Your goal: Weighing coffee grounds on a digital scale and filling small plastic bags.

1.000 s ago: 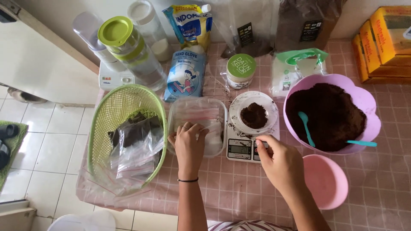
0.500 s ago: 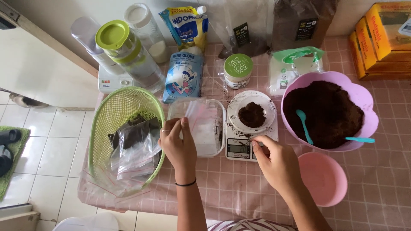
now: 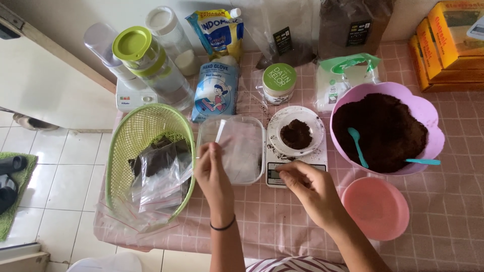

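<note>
Step in hand, as judged: portioning dark brown powder by weight. Left hand (image 3: 214, 174) pinches a thin clear plastic bag (image 3: 220, 132) between thumb and fingertips, lifting it out of the clear rectangular container (image 3: 233, 149) that holds the bag stock. Right hand (image 3: 308, 187) rests curled at the front edge of the small digital scale (image 3: 296, 160), fingertips at its display or buttons; whether it presses anything cannot be told.

On the scale: one white dish (image 3: 296, 130) with a small mound of brown powder (image 3: 296, 133). Bulk powder sits in the lilac bowl (image 3: 423, 113), just right of the scale.

Next move, as judged, calls for opening the bag mouth with both hands and tipping the dish's contents in without spilling; the film is limp and clings.

Count:
- spoons in lilac bowl: 2, teal (image 3: 357, 146)
- bowls: 2 (lilac; pink, empty (image 3: 375, 207))
- green basket (image 3: 146, 151): 1, holding several filled bags, number not clear
- green-lidded small jar (image 3: 279, 82): 1
- tall clear canisters at rear left (image 3: 151, 63): 3
</note>
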